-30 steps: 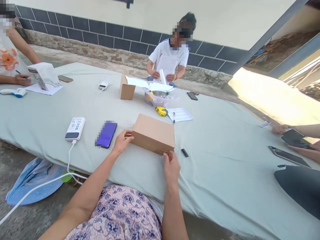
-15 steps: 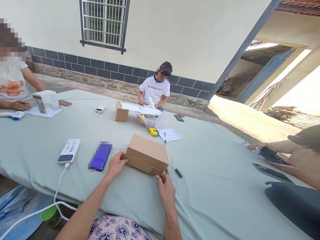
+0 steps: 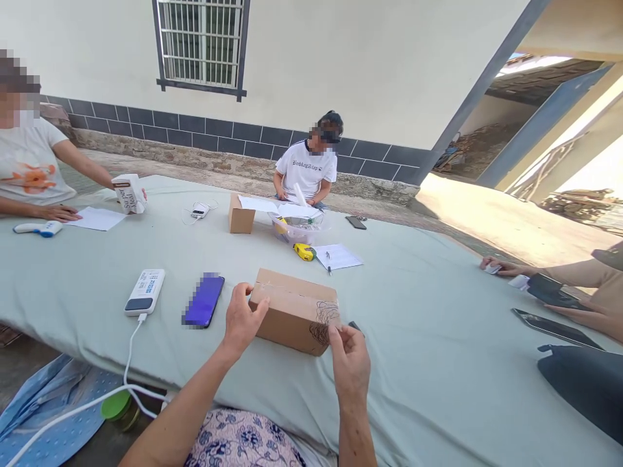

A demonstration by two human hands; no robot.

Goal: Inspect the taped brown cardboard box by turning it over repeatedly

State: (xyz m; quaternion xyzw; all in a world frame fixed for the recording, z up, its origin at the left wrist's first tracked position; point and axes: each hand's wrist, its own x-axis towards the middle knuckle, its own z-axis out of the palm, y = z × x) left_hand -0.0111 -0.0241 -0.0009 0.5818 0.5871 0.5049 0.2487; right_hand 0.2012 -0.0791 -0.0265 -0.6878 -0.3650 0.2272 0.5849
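A brown cardboard box [image 3: 292, 314] rests on the cloth in front of me, with clear tape along its top and dark scribbled lines at its right end, on the top and front. My left hand [image 3: 243, 318] grips the box's left end, thumb on the top edge and fingers round the far side. At the front right corner, my right hand [image 3: 350, 353] pinches the edge near the scribbles. Behind that hand a small black object [image 3: 357, 327] partly shows. A purple-screened phone [image 3: 205, 300] lies left of the box.
A white power bank [image 3: 146, 292] with a cable is at left. Beyond the box are a yellow tape measure [image 3: 304, 252], paper with a pen [image 3: 328, 261], a clear plastic basin [image 3: 296, 232] and a smaller carton [image 3: 241, 217]. Other people sit left, opposite and right.
The box has turned over towards me, bringing its taped, scribbled side into view on top. Both hands have shifted with it. The person at left has moved a white box to the right.
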